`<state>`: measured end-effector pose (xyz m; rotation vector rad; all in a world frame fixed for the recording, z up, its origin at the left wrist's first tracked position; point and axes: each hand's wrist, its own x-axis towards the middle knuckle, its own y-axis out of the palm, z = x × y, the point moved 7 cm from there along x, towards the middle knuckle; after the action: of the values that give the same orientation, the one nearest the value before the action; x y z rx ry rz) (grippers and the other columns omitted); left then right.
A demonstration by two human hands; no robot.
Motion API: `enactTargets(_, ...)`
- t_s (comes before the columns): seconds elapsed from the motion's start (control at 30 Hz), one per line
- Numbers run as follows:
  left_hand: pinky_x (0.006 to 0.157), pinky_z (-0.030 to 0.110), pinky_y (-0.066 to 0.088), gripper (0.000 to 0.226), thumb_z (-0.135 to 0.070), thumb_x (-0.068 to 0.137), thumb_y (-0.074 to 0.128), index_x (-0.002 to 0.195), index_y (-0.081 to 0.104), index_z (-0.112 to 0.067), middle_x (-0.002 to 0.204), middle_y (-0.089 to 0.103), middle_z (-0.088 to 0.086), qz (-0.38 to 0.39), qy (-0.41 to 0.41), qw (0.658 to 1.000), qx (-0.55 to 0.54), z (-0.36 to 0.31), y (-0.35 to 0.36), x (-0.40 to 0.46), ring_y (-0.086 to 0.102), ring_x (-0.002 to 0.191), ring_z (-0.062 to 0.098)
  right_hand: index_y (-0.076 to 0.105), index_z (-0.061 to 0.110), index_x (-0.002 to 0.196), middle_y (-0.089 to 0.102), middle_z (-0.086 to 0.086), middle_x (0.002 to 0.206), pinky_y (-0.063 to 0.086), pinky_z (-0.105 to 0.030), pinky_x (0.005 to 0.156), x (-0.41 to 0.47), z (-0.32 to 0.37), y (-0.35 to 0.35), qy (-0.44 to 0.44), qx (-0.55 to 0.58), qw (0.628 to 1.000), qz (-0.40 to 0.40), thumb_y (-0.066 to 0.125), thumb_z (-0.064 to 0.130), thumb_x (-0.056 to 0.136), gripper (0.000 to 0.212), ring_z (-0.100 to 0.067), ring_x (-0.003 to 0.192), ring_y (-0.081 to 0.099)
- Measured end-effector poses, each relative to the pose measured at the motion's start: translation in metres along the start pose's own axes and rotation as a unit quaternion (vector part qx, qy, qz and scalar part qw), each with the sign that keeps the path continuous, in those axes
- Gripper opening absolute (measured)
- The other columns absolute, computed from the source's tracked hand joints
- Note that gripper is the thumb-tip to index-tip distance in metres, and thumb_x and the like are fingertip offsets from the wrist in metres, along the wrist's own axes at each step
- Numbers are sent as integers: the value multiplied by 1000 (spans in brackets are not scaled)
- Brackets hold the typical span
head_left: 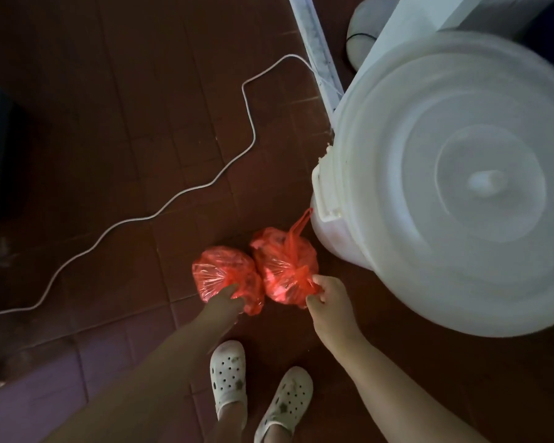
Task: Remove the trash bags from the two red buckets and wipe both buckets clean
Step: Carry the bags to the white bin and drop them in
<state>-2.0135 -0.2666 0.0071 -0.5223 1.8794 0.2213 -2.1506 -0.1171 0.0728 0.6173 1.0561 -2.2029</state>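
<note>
Two tied red bags sit touching on the tiled floor (109, 123) beside the white drum (461, 187): your right hand (330, 298) pinches the right bag (282, 263) by its knot, your left hand (224, 298) grips the left bag (218, 270). They look soft, light and slippery; hold the knots.

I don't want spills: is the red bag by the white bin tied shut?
Tied shut: the right bag's neck is knotted, one handle loop sticking up, right hand pinching the knot.
</note>
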Motion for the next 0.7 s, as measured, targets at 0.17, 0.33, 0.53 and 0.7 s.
enactTargets(0.17,61,27,42,27,2,92,46,117,57,1,91,60,15,-16,45,999,12,-42,6,-36,55,76,24,66,14,113,58,3,112,51,-24,85,-38,50,-61,-186,-128,963,-146,64,4,83,31,-12,98,59)
enactTargets(0.33,71,33,48,17,0,91,48,92,62,-10,87,65,11,6,117,993,20,-89,31,-75,58,72,20,65,10,107,62,-7,105,46,-39,79,-55,48,-136,-122,-239,907,-323,80,12,67,42,-29,96,55)
enactTargets(0.53,61,21,47,16,1,91,51,97,60,-10,83,65,4,46,180,982,39,-133,80,-101,59,67,12,66,9,98,62,-7,86,48,-39,66,-46,26,-146,-93,-365,890,-256,88,26,58,48,-29,78,59)
enactTargets(0.7,79,34,50,21,-2,91,55,112,59,-4,97,65,15,35,209,976,51,-152,105,-113,60,84,22,66,11,89,59,-5,78,45,-33,60,-64,32,-157,-129,-357,884,-273,84,28,63,36,-27,72,57)
